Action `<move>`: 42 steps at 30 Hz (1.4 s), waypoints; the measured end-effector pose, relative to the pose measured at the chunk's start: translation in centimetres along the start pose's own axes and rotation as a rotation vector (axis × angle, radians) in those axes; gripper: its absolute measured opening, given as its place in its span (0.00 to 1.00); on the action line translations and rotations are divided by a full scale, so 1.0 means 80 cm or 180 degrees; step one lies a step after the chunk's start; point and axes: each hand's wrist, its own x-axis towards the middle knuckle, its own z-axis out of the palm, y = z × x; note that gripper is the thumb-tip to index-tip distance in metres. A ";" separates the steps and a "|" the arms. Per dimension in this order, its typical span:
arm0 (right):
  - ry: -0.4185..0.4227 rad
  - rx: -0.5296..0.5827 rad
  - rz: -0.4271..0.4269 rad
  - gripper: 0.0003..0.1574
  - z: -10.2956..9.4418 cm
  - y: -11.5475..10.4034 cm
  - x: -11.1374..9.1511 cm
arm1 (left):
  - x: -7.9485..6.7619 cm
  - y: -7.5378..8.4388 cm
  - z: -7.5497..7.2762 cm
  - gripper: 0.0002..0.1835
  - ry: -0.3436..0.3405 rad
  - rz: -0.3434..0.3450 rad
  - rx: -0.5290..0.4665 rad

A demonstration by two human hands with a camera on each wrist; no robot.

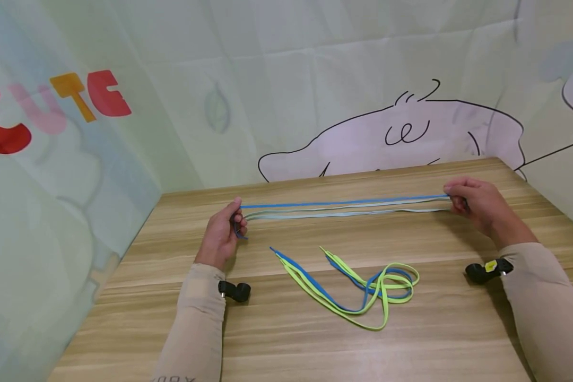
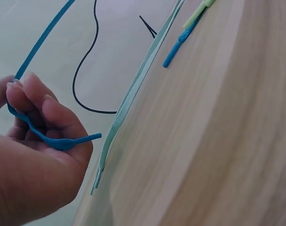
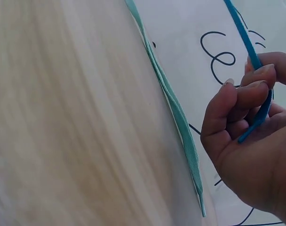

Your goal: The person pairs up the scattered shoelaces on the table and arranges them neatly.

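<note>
A blue shoelace [image 1: 334, 203] is stretched nearly straight between both hands, above the far part of the table. My left hand [image 1: 221, 233] pinches it near one end; in the left wrist view, the loose end of this blue lace [image 2: 60, 143] hangs across the curled fingers. At the other end my right hand [image 1: 479, 206] pinches it between thumb and forefinger, and its tip [image 3: 246, 134] lies against the palm in the right wrist view. Pale mint-green shoelaces [image 1: 336, 215] lie lengthwise on the table just below the taut lace.
Nearer to me, a looped bundle of yellow-green laces [image 1: 384, 310] and blue lace [image 1: 315, 283] lies on the wood-grain table [image 1: 277, 350]. A printed cloth backdrop [image 1: 315, 79] stands behind the table's far edge and along its left side.
</note>
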 end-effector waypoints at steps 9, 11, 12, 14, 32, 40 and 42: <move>0.0239 -0.0590 0.0093 0.12 -0.003 0.001 0.002 | 0.002 -0.002 -0.001 0.14 0.0032 -0.0036 0.0154; 0.0275 -0.0710 0.0095 0.12 -0.004 0.001 0.002 | 0.002 -0.002 -0.002 0.15 0.0021 -0.0043 0.0182; 0.0275 -0.0713 0.0098 0.12 -0.005 0.001 0.002 | 0.003 -0.002 -0.002 0.15 0.0012 -0.0039 0.0190; 0.0283 -0.0754 0.0094 0.13 -0.006 0.002 0.002 | 0.003 -0.002 -0.003 0.14 0.0002 -0.0048 0.0212; 0.0567 -0.1149 0.0147 0.15 -0.019 0.004 0.002 | 0.003 -0.006 -0.001 0.15 0.0092 -0.0059 0.0285; 0.0609 -0.1242 0.0179 0.18 -0.025 0.005 0.004 | 0.004 -0.007 -0.006 0.15 0.0178 0.0002 0.0375; 0.0606 -0.1252 0.0186 0.19 -0.027 0.005 0.004 | 0.005 -0.007 -0.006 0.16 0.0204 0.0027 0.0409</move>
